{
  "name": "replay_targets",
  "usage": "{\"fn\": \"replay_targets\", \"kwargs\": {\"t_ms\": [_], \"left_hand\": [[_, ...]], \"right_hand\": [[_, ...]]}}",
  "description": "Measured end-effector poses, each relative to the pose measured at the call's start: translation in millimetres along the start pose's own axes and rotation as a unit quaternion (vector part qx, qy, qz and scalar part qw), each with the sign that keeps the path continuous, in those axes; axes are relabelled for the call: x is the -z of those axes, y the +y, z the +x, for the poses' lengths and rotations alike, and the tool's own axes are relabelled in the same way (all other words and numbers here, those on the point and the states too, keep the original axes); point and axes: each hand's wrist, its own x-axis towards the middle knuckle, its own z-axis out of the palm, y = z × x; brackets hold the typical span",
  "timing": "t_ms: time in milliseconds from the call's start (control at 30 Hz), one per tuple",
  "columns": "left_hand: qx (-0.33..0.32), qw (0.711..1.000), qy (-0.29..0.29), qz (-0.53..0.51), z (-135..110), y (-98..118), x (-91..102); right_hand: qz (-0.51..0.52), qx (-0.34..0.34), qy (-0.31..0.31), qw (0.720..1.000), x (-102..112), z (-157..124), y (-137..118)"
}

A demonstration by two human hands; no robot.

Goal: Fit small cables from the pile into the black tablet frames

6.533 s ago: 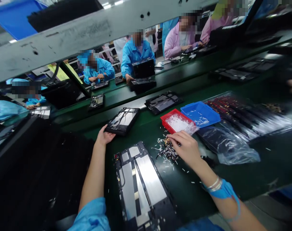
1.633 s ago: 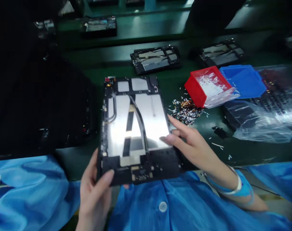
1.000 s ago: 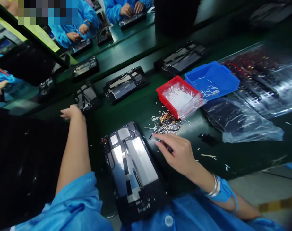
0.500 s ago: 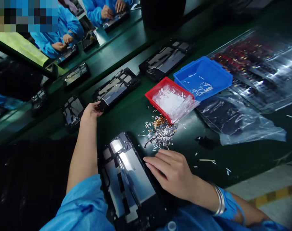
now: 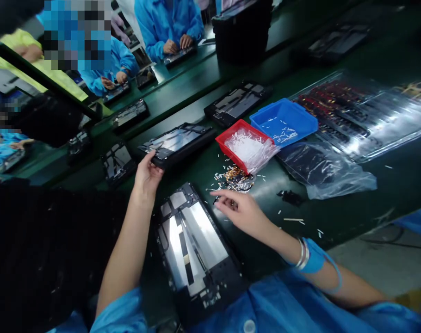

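Red tray (image 5: 231, 138) left of blue tray (image 5: 302, 121), parts pile (image 5: 235, 178) before it

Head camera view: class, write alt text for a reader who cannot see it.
A person's left hand grips the end of a far frame on the green belt, while the right hand reaches toward a pile of small parts. A near frame lies flat between the arms; a red bin and a blue bin sit beyond the pile.
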Motion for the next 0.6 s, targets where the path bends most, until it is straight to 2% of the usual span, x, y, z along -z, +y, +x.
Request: {"fn": "replay_targets", "kwargs": {"t_ms": [33, 100, 167, 233, 300, 400, 500, 600], "left_hand": [[-0.008, 1.000, 0.008, -0.005, -14, -1, 3.4], [-0.023, 0.999, 0.022, -0.020, -47, -3, 11.6], [-0.053, 0.998, 0.023, -0.035, -85, -9, 23.7], [-0.097, 0.995, 0.009, -0.030, -125, -20, 41.6], [-0.129, 0.992, -0.011, 0.011, -163, -34, 65.8], [-0.092, 0.989, -0.018, 0.111, -211, -52, 108.5], [-0.082, 0.991, 0.045, 0.091, -241, -58, 144.1], [-0.044, 0.996, 0.059, 0.051, -248, -53, 158.8]], "right_hand": [[0.068, -0.059, -0.023, 0.996, 0, 7, -4], [0.197, -0.159, -0.049, 0.966, -2, 23, -15], [0.292, -0.200, -0.050, 0.934, -6, 39, -30], [0.354, -0.193, -0.053, 0.914, -15, 50, -44], [0.386, -0.169, -0.044, 0.906, -25, 53, -56], [0.412, -0.138, -0.018, 0.900, -39, 41, -65], [0.420, -0.140, -0.035, 0.896, -47, 18, -65], [0.373, -0.158, -0.088, 0.910, -51, -4, -60]]}}
